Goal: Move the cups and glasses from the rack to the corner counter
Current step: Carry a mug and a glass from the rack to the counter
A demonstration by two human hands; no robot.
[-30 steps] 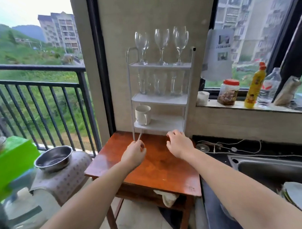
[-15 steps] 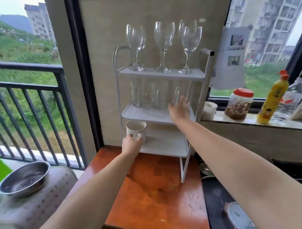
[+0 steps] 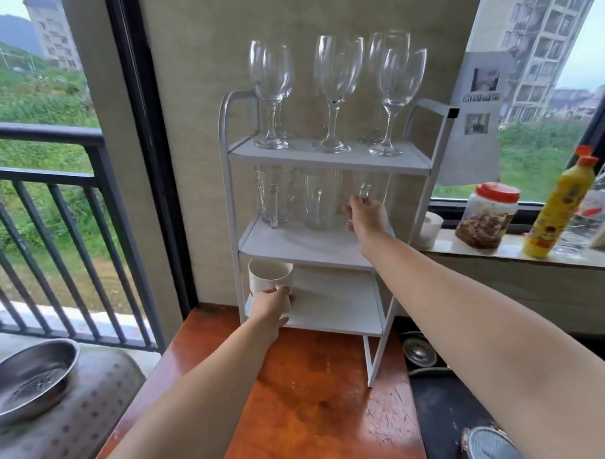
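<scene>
Status: early stage; judging from the load on the rack, nothing appears to have reached the corner counter yet, though that counter is not identifiable in this view.

The white rack (image 3: 329,166) stands at centre frame on the wooden desk (image 3: 310,400). Its top shelf carries the wine glasses (image 3: 334,91), all upright; their exact count is unclear because of overlap. The middle shelf holds clear tumblers (image 3: 276,196), at least three. The bottom shelf holds one white cup (image 3: 270,276) at its left end.

Left hand (image 3: 271,307): fingers wrapped around the lower body of the white cup, which seems to rest on the bottom shelf or sit just above it; I cannot tell which.

Right hand (image 3: 366,216): reaching into the middle shelf at centre right, fingers closed on the rightmost tumbler (image 3: 365,192), which is only partly visible behind the hand.

Outstanding: both gripped items must be withdrawn and carried off; the other tumblers and every wine glass remain. The stemmed glasses stand close together and will likely need care.

Also present: a steel bowl (image 3: 28,376) at lower left; a jar (image 3: 487,216) and yellow bottle (image 3: 557,206) on the sill at right.
</scene>
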